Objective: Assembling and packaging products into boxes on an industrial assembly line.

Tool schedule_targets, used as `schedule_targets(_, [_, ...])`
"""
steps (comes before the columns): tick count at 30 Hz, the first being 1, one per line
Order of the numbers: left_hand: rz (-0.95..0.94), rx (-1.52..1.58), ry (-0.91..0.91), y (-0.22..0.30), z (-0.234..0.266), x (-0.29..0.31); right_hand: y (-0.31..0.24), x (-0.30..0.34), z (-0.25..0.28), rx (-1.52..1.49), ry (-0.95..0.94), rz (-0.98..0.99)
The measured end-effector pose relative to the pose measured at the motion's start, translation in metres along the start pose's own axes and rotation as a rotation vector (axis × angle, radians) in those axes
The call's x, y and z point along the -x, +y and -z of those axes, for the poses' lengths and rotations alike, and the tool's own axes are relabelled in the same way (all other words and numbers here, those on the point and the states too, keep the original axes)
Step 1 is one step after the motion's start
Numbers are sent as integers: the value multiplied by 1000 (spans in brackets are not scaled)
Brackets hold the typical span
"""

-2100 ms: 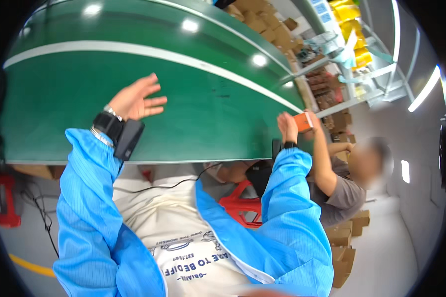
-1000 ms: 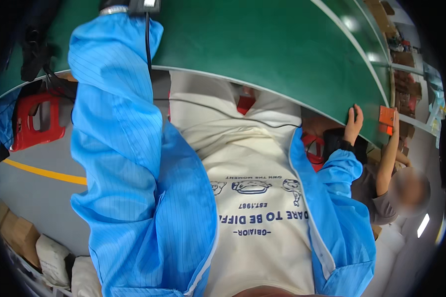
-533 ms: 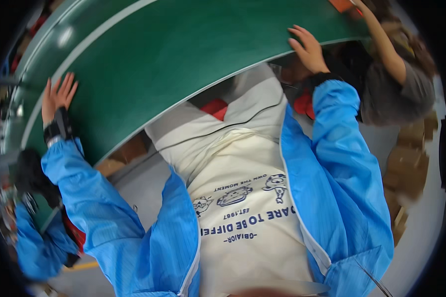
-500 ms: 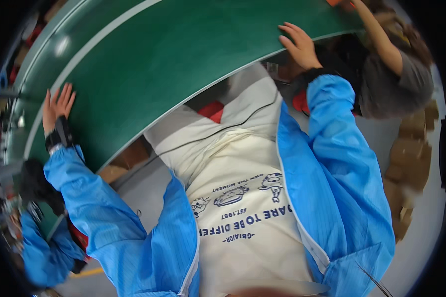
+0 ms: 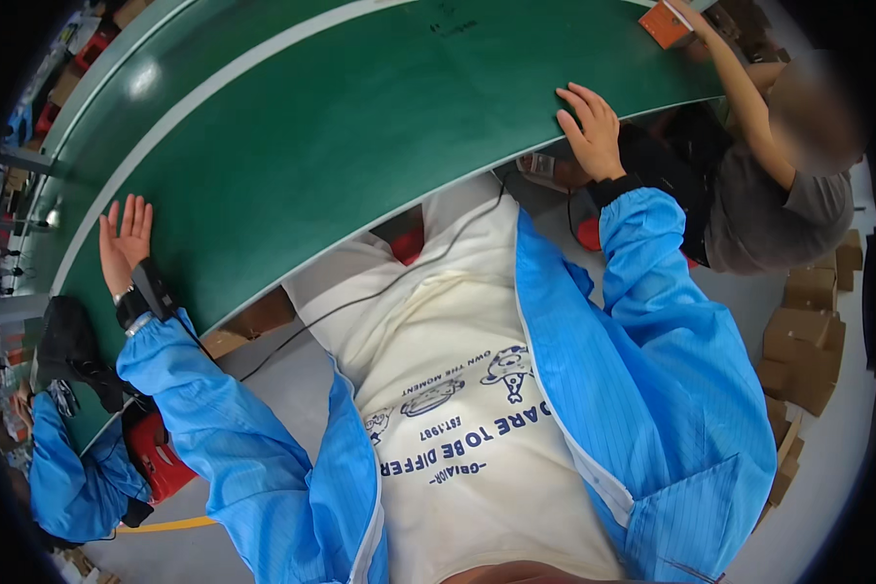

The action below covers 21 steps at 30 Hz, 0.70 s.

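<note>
At the far left, a co-worker's blue sleeve [image 5: 73, 477] shows beside a red stool [image 5: 156, 453]. The left hand [image 5: 127, 243] lies flat and open on the green surface [image 5: 360, 146], fingers spread, a black wrist strap [image 5: 144, 297] just below it. A thin black cable [image 5: 380, 292] crosses the cream shirt. The right hand [image 5: 589, 131] rests open near the surface's front edge, gripping nothing. Both palms look merely braced, so any next move would call for lifting them first. Far right, another person's hand holds an orange box [image 5: 664, 21].
</note>
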State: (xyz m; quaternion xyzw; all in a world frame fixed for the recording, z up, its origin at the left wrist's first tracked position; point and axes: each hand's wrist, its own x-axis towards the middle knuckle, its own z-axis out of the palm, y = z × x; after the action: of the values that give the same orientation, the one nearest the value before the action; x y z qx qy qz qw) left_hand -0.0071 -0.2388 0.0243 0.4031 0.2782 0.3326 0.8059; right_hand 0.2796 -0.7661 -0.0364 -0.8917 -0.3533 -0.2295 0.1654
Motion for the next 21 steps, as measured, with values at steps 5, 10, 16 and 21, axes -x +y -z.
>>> schedule_targets(5, [13,-55,-80,-4,-1,-7,3,-1,14,20,18,-8])
schedule_targets(10, [-70,-269,-132,0,5,-10,-8,-5,40,-81,-10,27])
schedule_targets(16, [-57,-139,-98,-8,35,-31,-49,-89,143,-882,-514,-16])
schedule_targets(21, [-84,-115,-94,2,45,-26,-94,-179,157,-1659,-220,410])
